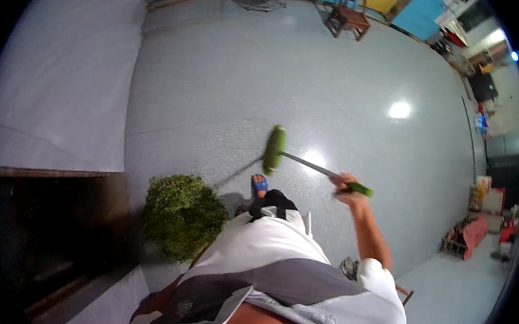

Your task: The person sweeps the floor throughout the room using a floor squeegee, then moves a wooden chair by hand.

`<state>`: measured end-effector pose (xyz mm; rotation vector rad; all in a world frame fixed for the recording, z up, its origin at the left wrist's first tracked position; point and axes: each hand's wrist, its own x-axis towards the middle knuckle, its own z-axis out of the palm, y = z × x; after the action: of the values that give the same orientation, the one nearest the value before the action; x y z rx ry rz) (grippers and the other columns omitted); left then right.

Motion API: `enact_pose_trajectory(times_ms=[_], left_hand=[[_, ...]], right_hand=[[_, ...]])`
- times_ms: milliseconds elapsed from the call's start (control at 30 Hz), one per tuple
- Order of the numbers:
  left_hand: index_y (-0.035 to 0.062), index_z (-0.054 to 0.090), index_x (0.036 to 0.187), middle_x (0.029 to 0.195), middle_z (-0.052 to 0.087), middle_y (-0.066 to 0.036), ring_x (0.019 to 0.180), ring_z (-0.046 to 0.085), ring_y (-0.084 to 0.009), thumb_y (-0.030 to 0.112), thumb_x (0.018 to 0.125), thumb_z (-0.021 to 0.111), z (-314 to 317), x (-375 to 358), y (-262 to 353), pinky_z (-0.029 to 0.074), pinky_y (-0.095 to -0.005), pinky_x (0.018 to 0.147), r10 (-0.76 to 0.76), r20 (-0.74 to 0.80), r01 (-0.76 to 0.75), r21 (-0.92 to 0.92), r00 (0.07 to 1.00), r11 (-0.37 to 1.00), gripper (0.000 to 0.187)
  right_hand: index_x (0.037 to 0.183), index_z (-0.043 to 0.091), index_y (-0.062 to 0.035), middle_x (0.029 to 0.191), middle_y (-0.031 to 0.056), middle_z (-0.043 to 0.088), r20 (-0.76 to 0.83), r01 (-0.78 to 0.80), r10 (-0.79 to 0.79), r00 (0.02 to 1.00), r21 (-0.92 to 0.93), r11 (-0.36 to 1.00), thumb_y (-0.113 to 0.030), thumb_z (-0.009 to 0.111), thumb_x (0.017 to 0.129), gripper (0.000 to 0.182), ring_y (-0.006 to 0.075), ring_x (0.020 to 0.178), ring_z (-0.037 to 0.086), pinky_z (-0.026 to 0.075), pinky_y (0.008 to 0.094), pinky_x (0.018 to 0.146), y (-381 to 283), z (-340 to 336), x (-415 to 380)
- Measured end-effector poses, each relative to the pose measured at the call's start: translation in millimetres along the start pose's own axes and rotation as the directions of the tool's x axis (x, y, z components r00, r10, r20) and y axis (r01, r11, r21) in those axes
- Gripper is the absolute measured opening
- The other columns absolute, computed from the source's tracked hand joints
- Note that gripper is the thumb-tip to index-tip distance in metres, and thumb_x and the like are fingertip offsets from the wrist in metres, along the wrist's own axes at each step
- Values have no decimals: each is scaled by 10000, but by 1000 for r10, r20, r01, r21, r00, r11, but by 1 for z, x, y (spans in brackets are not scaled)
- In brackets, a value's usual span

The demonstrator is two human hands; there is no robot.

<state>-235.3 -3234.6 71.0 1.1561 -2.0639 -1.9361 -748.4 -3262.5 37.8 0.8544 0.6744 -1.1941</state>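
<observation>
My right hand (pixel 347 186) is closed round the pole of a mop (pixel 307 164), close to its green end grip. The mop's green fluffy head (pixel 274 150) is at the far end of the pole, left of my hand and just beyond my foot in a blue sandal (pixel 260 184). Whether the head touches the floor cannot be told. A large bushy green heap (pixel 183 217) lies at the lower left, beside my body. My left hand does not show in the picture.
Grey floor (pixel 247 72) spreads ahead. A wooden chair (pixel 348 22) stands at the far side. A pale wall (pixel 62 84) and a dark opening (pixel 59 233) are on the left. At the right are a rack with a pink cloth (pixel 475 234) and assorted household things.
</observation>
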Motion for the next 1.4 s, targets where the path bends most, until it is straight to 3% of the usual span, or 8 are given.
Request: enact_pose_trajectory(times_ms=[400,467,533,967,1233,1333,1367,1400], left_hand=[[41,208,1276,1297,273,-123,1203,268,-222,304,675,646,14,7,13,211,-306,988,-30,-209,16,-68,978,998,789],[41,208,1276,1297,273,-124,1202,268,-222,305,675,646,18,4,16,211,-306,988,-48,-247,27,-87,968,996,789],[41,208,1276,1297,273,-124,1202,268,-222,306,675,646,19,1,17,211,-306,988,-64,-279,35,-106,958,994,789],[41,208,1276,1296,273,-124,1201,269,-222,313,676,646,-39,-10,10,211,-305,988,-77,-377,27,-136,923,990,791],[41,208,1276,1295,274,-124,1201,269,-221,317,676,645,-105,-27,8,210,-305,988,9,-361,-27,-46,933,999,792],[41,208,1276,1295,274,-124,1201,269,-221,318,676,645,-128,-33,10,210,-305,987,55,-346,-58,4,937,998,792],[41,208,1276,1295,274,-125,1201,269,-221,319,676,645,-135,-35,9,210,-305,987,74,-342,-69,28,937,997,792],[41,208,1276,1295,274,-125,1200,269,-221,319,676,645,-140,-36,8,210,-305,987,94,-332,-79,59,938,995,792]], right_hand=[[690,400,-70,562,45,435,-234,87,-254,939,-552,830,-80,438,724,51,163,471,453,412,284,431,65,85,93],[680,398,-70,557,45,429,81,100,-58,995,-820,564,-73,434,721,54,172,496,455,415,296,466,67,69,128],[650,399,-74,554,48,428,-189,-60,-74,979,-620,782,-92,424,724,80,188,500,449,409,323,494,111,112,120],[779,396,-34,443,-41,333,-81,-560,676,732,-638,530,-110,302,802,123,81,355,313,255,226,397,283,206,204],[844,387,21,461,-47,351,2,-579,689,725,-541,610,-125,346,798,158,93,389,319,289,229,430,289,205,269],[870,405,55,484,-55,351,70,-104,380,923,-902,419,-130,309,827,213,78,409,308,282,215,439,233,191,260],[898,401,64,493,-57,350,102,-446,649,754,-645,621,-120,311,832,215,66,420,326,286,202,424,209,190,247],[909,404,64,496,-49,356,38,-238,376,926,-716,657,-113,315,827,214,55,416,354,297,195,403,196,193,222]])
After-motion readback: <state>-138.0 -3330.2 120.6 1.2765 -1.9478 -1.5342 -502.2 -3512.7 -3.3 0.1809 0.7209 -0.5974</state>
